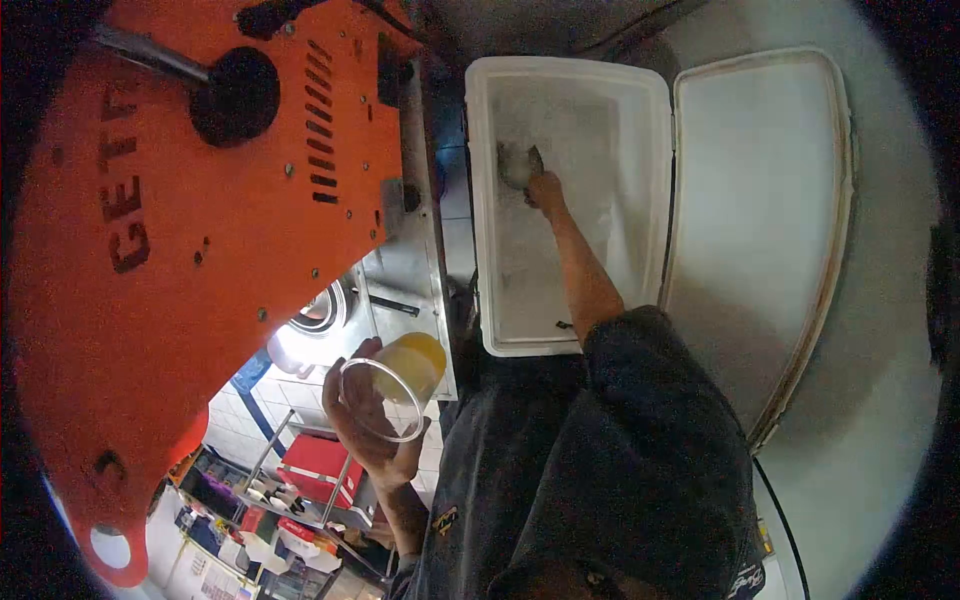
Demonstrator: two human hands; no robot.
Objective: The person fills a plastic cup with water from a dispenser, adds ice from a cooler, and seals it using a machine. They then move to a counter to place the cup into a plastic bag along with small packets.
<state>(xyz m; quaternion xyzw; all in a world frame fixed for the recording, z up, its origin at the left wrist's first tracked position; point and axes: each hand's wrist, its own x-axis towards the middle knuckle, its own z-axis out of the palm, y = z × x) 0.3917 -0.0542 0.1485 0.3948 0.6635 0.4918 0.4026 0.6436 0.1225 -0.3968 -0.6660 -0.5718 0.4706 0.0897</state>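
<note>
My left hand point(376, 452) is wrapped round a clear plastic cup point(412, 372), which is tilted with its wide mouth toward me. Yellow liquid or a yellow layer shows at the cup's far end. Inside an open white cooler point(482, 262), my right hand point(543, 192) is closed on a scoop point(516, 166) with a greyish bowl; its exact shape is blurred. The scoop is down at the pale, frosty contents point(555, 250), which look like ice. A small dark piece point(564, 325) lies near the cooler's near end.
The cooler's lid point(760, 190) hangs open on the right, beside a pale wall. A large orange machine point(230, 230) with a dark knob and vent slots fills the left. Below it are a metal counter point(425, 290) and a red box point(320, 468) on a rack.
</note>
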